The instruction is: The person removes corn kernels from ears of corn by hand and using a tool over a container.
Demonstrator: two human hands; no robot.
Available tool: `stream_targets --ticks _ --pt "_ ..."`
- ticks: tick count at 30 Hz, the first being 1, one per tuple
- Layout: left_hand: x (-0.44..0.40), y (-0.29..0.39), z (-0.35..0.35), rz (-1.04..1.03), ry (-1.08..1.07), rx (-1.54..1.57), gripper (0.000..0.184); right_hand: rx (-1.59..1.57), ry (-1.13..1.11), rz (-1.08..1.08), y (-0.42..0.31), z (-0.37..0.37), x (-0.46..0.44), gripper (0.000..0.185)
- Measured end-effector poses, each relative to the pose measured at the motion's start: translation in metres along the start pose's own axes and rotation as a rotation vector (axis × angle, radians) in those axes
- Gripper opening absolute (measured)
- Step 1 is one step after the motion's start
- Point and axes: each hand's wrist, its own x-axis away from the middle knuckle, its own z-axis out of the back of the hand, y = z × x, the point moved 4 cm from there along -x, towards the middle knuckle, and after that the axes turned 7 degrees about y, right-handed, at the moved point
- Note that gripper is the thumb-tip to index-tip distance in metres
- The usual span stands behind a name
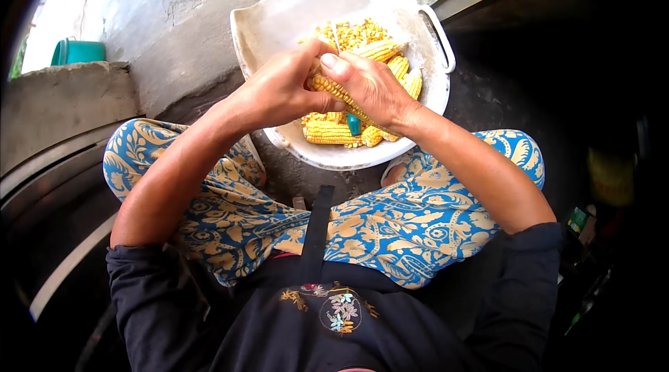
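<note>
Both my hands are over a white basin [306,151] and hold one yellow corn cob [326,86] between them. My left hand [289,86] wraps its upper left end, with the thumb along the underside. My right hand [373,86] closes on the cob from the right, its thumb pressed near the top end. Below them in the basin lie several yellow cobs [327,132] and a heap of loose kernels [359,32]. A small teal object [354,124] shows among the cobs, partly hidden by the held cob.
A teal bucket [78,52] sits on a concrete ledge [66,104] at the upper left. The basin's handle [440,37] sticks out on its right side. My bent legs in patterned cloth flank the basin's near side. Small items lie in shadow at the right.
</note>
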Motion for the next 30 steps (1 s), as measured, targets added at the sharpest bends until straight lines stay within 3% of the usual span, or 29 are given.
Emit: stream_targets --ticks 5,7,10,13,14,18,20,24,27,30 --pt "0.000 -0.007 -0.001 0.109 -0.042 -0.022 0.062 0.020 0.012 0.001 -0.005 0.003 0.003 0.063" --pt "0.000 -0.012 -0.003 0.090 -0.024 -0.009 0.064 0.023 -0.032 -0.053 0.001 0.004 0.001 0.064" --pt "-0.001 -0.008 0.000 0.061 -0.026 -0.054 0.065 -0.264 -0.093 -0.089 0.001 -0.005 -0.001 0.070" --pt "-0.002 -0.010 0.002 0.065 -0.020 -0.065 0.064 -0.022 -0.184 -0.115 0.001 -0.001 0.001 0.075" --pt "-0.003 -0.011 0.003 0.067 -0.019 -0.067 0.064 -0.054 -0.112 -0.067 -0.002 -0.003 0.004 0.081" --pt "-0.004 -0.016 0.001 0.102 -0.060 0.012 0.062 0.014 -0.181 -0.102 0.004 -0.004 0.001 0.078" --pt "-0.005 -0.019 0.000 0.109 -0.048 0.044 0.064 -0.046 -0.055 0.040 -0.001 -0.003 0.002 0.073" --pt "-0.006 -0.017 -0.001 0.179 -0.127 0.165 0.060 -0.123 -0.132 0.035 -0.006 -0.004 0.003 0.064" --pt "-0.003 -0.015 -0.005 0.247 -0.130 0.202 0.056 0.102 -0.004 -0.050 0.003 0.002 0.000 0.051" --pt "-0.006 -0.015 -0.006 0.237 -0.141 0.253 0.058 -0.051 0.020 -0.107 0.012 0.001 0.001 0.057"
